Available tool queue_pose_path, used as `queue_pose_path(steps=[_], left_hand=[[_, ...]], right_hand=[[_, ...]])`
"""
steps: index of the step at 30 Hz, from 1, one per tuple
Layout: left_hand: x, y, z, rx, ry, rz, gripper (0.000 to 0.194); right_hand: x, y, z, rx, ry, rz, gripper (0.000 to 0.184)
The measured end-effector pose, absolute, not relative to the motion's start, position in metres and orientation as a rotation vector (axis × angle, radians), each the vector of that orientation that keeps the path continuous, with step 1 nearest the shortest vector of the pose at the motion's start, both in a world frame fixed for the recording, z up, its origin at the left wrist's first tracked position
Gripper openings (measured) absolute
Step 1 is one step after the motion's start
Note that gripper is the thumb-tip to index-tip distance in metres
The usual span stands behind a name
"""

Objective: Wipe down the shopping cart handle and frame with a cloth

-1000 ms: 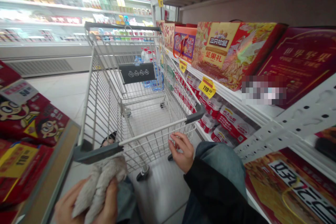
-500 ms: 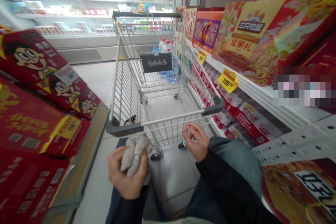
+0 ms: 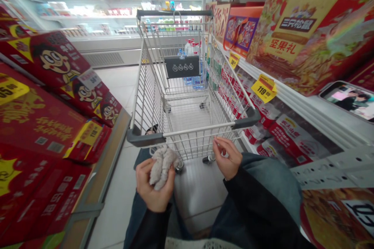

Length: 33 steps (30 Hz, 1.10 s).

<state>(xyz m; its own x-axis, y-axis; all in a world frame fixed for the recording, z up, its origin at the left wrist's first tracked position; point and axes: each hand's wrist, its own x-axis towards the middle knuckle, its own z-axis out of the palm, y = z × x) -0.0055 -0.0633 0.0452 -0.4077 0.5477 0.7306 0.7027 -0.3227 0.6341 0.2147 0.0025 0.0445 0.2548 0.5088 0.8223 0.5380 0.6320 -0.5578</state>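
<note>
My left hand [image 3: 154, 186] is shut around a crumpled, fuzzy grey cloth [image 3: 162, 167], which bulges out above my fingers. My right hand [image 3: 228, 158] hangs open with its fingers lightly curled, holding nothing. Its fingertips are just below the near handle bar [image 3: 198, 128] of a wire shopping cart, close to the basket wires. I cannot tell whether they touch. The cloth is also under that bar, nearer the cart's left corner.
Gift boxes [image 3: 300, 39] and packaged goods line the shelves [image 3: 327, 116] on the right, with a yellow 119 price tag [image 3: 263, 88]. Red cartoon-printed boxes [image 3: 49, 113] stand on the left. Refrigerated shelves [image 3: 102, 11] lie ahead, beyond bottled water [image 3: 193, 62].
My left hand has risen from the bottom left toward the cart, and the cloth is bunched tighter. The view has swung, bringing more red boxes in on the left.
</note>
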Motion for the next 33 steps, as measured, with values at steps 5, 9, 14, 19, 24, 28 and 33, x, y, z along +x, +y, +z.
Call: queue_pose_path(steps=[5, 9, 14, 19, 24, 28, 33], left_hand=[[0.006, -0.067, 0.057, -1.663, -1.742, -1.766, 0.038], [0.016, -0.062, 0.063, -1.661, -1.663, -1.784, 0.043], [0.018, -0.060, 0.050, -1.693, -1.670, -1.763, 0.041], [0.022, -0.059, 0.065, -1.659, -1.635, -1.805, 0.040], [0.024, -0.057, 0.063, -1.717, -1.592, -1.785, 0.040], [0.025, -0.059, 0.058, -1.748, -1.628, -1.755, 0.038], [0.027, -0.058, 0.068, -1.708, -1.595, -1.766, 0.041]], right_hand=[[0.211, 0.003, 0.033, -1.046, -1.282, 0.033, 0.030], [0.211, 0.002, 0.035, -1.033, -1.310, 0.026, 0.024], [0.212, -0.001, 0.046, -0.983, -1.386, 0.029, 0.019], [0.213, -0.001, 0.045, -0.974, -1.381, 0.055, 0.020], [0.214, 0.000, 0.043, -0.960, -1.380, 0.077, 0.023], [0.213, -0.001, 0.042, -0.953, -1.365, 0.125, 0.023], [0.211, -0.005, 0.040, -0.967, -1.350, 0.220, 0.022]])
